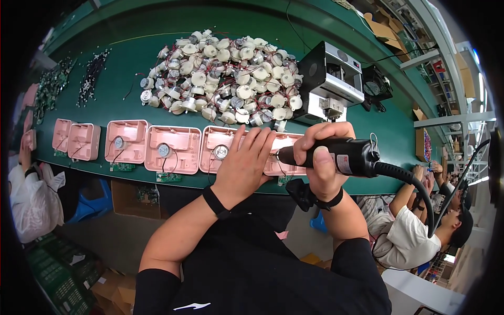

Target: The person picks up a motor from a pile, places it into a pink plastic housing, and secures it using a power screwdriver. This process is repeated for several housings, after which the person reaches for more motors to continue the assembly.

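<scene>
My right hand is wrapped round a black electric screwdriver, held almost level with its tip pointing left. The tip reaches into a pink plastic housing near the bench's front edge. My left hand lies flat with fingers stretched out, across the gap between that housing and a neighbouring pink housing. Inside the neighbour, a small round motor shows beside my left hand. Part of each housing is hidden by my hands, and the screwdriver's very tip is hard to make out.
More pink housings with motors, including one, stand in a row leftward; green circuit boards hang from them. Behind lies a heap of wired motors. A black-and-silver machine stands back right. Other people sit at both sides; a cable loops right.
</scene>
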Motion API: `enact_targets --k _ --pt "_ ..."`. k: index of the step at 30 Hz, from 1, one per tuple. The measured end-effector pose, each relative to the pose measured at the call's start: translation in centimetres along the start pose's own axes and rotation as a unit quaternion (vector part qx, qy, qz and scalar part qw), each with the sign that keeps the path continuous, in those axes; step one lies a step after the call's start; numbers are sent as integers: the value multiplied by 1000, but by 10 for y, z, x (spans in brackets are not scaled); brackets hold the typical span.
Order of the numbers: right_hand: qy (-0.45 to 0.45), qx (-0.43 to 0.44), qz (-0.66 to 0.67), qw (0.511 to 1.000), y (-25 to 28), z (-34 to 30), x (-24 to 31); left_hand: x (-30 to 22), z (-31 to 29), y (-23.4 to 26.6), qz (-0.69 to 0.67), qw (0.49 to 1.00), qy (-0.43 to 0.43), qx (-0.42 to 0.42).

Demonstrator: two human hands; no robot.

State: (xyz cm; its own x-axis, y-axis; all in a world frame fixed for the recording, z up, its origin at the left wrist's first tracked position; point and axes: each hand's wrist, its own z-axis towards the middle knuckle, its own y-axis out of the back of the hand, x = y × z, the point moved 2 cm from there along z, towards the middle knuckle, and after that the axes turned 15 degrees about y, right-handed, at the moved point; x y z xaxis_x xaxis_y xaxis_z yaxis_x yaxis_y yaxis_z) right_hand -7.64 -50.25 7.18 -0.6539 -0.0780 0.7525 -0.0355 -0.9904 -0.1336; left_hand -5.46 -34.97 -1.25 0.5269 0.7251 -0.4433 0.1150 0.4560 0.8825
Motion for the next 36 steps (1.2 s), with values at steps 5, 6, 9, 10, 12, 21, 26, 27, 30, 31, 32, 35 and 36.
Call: enact_targets --k 5,6,9,10,12,21,26,27,30,31,32,35,36 --pt "4 12 10 1000 -4 1 0 0 0 1 -6 1000 -1 -6" --pt "4 14 11 1000 -4 0 0 0 0 1 -8 1000 -2 -9" --pt "-3 18 -9 1000 -4 -2 0 0 1 -1 -11 1000 -2 -16" --pt "-5 19 -20 1000 -4 -3 0 0 1 -1 -14 1000 -2 -22" --pt "-9 25 -20 999 -3 -4 0 0 0 -2 -17 999 -3 -33" --pt "-11 57 -23 998 -5 -8 -6 3 -1 -3 -15 999 1 -29" --pt "-6 18 -40 999 -8 -9 -5 1 0 -4 -22 999 0 -24" --pt "-2 15 -43 999 -6 -7 -1 1 0 -4 -22 999 0 -24" --pt "8 -10 -49 999 3 7 12 0 0 8 -23 1000 -3 -13" --pt "42 -48 -39 997 12 15 20 -2 -3 15 -28 1000 6 -1" --pt "76 -85 -29 993 23 26 29 -3 -5 22 -32 999 15 11" --pt "134 -133 -66 980 63 55 48 11 -19 56 -76 996 32 -37" --pt "142 -140 -89 976 76 64 48 21 -27 63 -55 993 75 -72"
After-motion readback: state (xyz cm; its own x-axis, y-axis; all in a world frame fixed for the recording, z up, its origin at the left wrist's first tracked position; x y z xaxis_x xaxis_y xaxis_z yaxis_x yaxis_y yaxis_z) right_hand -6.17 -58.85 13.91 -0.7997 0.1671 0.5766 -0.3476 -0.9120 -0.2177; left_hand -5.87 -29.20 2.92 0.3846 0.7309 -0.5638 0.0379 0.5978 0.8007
